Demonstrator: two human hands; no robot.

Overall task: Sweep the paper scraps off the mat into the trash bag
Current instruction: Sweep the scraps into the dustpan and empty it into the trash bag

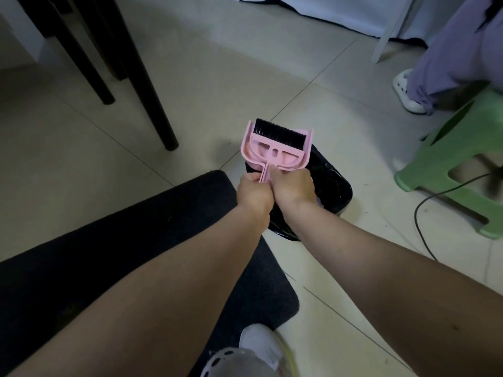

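Above black plastic trash bag point(337, 186): left hand point(254, 193) and right hand point(292, 186) both grasp handles of nested pink plastic dustpan point(251, 148) and black-bristled brush point(277, 133). Dark fabric mat point(81, 240) adjacent, no scraps discernible. Risk: tilt off-centre, contents fall onto tile floor point(204, 77).

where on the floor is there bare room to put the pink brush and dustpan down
Bare tile lies between the black chair legs and the dark mat, and beyond the trash bag toward the white shoe. It is crowded right of the bag: green stool and black cable.
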